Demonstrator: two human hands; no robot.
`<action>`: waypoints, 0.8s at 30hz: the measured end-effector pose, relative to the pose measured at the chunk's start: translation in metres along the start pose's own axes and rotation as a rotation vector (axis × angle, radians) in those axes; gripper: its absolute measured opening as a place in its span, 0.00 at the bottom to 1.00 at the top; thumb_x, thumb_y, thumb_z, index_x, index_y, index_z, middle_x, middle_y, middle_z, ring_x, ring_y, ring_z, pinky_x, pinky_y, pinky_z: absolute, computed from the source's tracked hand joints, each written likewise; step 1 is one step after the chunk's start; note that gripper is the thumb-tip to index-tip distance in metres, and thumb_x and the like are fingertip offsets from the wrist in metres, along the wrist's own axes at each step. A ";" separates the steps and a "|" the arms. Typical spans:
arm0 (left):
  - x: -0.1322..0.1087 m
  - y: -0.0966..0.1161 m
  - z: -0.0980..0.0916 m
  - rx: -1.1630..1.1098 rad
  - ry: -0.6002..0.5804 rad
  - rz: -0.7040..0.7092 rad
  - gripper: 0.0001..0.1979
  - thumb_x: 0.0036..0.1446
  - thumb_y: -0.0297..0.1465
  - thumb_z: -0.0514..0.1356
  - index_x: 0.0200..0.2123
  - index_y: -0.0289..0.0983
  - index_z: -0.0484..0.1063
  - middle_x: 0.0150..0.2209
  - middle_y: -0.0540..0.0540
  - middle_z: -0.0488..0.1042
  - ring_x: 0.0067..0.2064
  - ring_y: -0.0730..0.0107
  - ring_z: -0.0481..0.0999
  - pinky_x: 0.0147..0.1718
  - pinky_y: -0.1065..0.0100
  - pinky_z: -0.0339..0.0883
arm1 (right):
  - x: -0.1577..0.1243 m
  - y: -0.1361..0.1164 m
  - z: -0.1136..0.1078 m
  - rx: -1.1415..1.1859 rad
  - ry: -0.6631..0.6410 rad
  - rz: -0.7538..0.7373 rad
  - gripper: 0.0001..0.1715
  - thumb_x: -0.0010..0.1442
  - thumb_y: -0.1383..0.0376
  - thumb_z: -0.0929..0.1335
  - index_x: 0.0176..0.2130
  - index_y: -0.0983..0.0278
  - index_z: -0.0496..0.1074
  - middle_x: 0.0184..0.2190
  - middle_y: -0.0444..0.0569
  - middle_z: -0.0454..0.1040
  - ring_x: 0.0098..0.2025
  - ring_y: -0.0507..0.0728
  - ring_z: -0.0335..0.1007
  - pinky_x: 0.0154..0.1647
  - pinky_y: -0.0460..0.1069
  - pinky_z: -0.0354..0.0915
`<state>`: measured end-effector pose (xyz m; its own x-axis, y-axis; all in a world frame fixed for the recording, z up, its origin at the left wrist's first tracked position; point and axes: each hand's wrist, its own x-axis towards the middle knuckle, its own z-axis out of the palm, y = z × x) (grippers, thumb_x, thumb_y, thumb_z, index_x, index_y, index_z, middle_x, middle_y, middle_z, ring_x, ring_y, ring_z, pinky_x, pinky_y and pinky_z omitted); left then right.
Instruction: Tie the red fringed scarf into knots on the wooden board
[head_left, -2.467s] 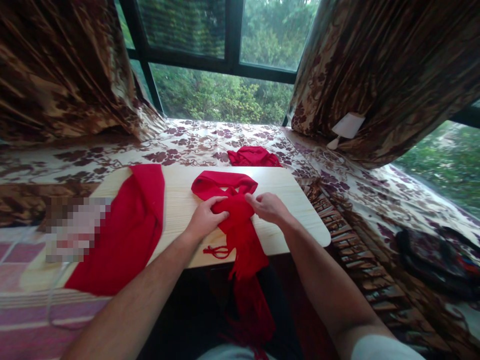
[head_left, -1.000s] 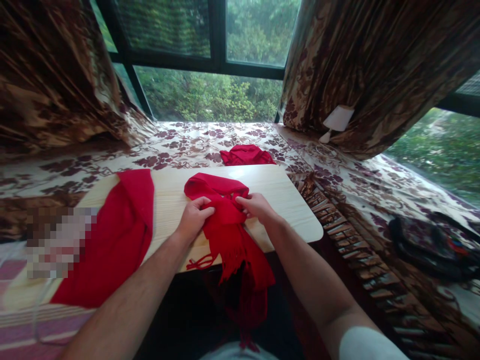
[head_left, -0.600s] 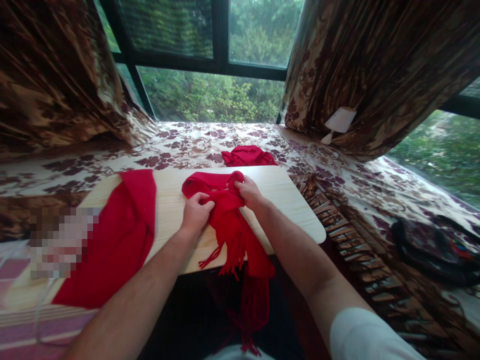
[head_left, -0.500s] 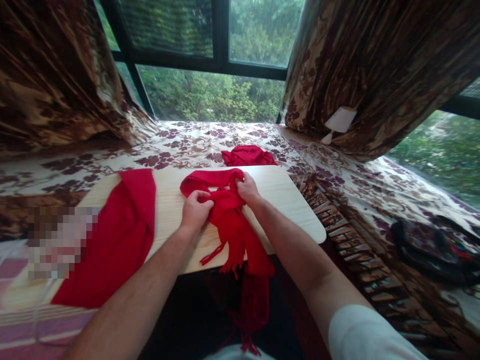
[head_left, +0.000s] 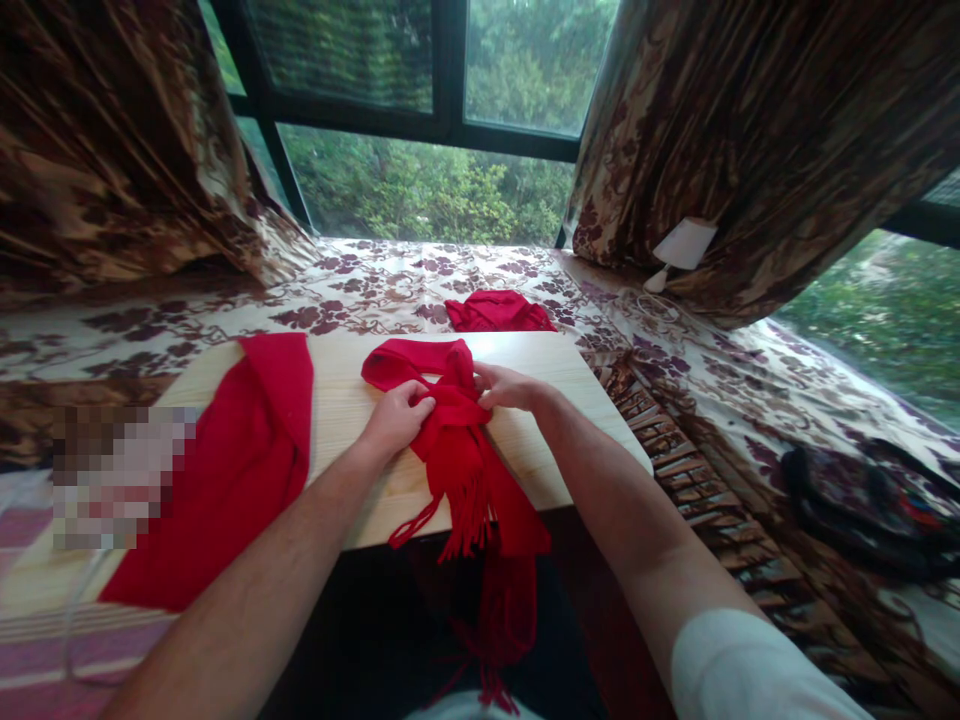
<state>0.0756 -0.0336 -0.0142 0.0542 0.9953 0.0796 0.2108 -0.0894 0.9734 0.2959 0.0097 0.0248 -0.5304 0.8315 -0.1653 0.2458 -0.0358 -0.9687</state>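
Observation:
A red fringed scarf (head_left: 454, 408) lies in a loop on the pale wooden table (head_left: 349, 430), crossed over itself like a knot. Its tasselled end spreads toward me, and another length hangs over the near edge. My left hand (head_left: 397, 416) pinches the left side of the crossing between thumb and fingers. At the right side of the crossing, my right hand (head_left: 511, 388) has thumb and fingers closed on the scarf's edge, with some fingertips hidden behind the cloth. Left of my left hand lies a folded red cloth (head_left: 232, 470).
Beyond the table, another red cloth (head_left: 501, 311) rests on the floral cover (head_left: 375, 280). A small white lamp (head_left: 685, 243) stands by the right curtain (head_left: 750, 130). At far right sits a black bag (head_left: 847, 510). Behind are windows (head_left: 420, 185).
My right hand has shifted from the loop's upper right down to the crossing. The loop's right side has been drawn inward, and the tassels have moved slightly toward me.

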 end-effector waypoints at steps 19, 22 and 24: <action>0.001 0.012 -0.005 0.271 0.151 0.205 0.08 0.55 0.37 0.60 0.31 0.39 0.71 0.29 0.49 0.74 0.31 0.67 0.71 0.34 0.66 0.62 | 0.011 0.000 0.004 -0.036 0.221 -0.044 0.13 0.56 0.60 0.72 0.38 0.67 0.78 0.32 0.46 0.78 0.35 0.53 0.72 0.39 0.46 0.68; -0.001 0.007 -0.004 0.305 0.112 0.163 0.08 0.53 0.37 0.60 0.30 0.39 0.71 0.28 0.49 0.74 0.31 0.66 0.72 0.36 0.65 0.63 | 0.009 0.004 0.001 -0.153 0.241 0.081 0.15 0.59 0.58 0.71 0.37 0.69 0.78 0.30 0.47 0.77 0.30 0.51 0.68 0.32 0.44 0.64; -0.003 0.006 -0.005 0.319 0.103 0.138 0.09 0.52 0.38 0.61 0.30 0.38 0.71 0.28 0.49 0.74 0.32 0.66 0.72 0.36 0.65 0.63 | 0.007 0.003 0.001 -0.252 0.229 0.141 0.18 0.58 0.55 0.72 0.34 0.69 0.77 0.27 0.47 0.75 0.28 0.50 0.66 0.29 0.45 0.61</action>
<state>0.0722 -0.0366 -0.0080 0.0080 0.9700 0.2430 0.5036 -0.2139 0.8371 0.2924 0.0150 0.0209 -0.2887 0.9316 -0.2209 0.5109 -0.0452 -0.8584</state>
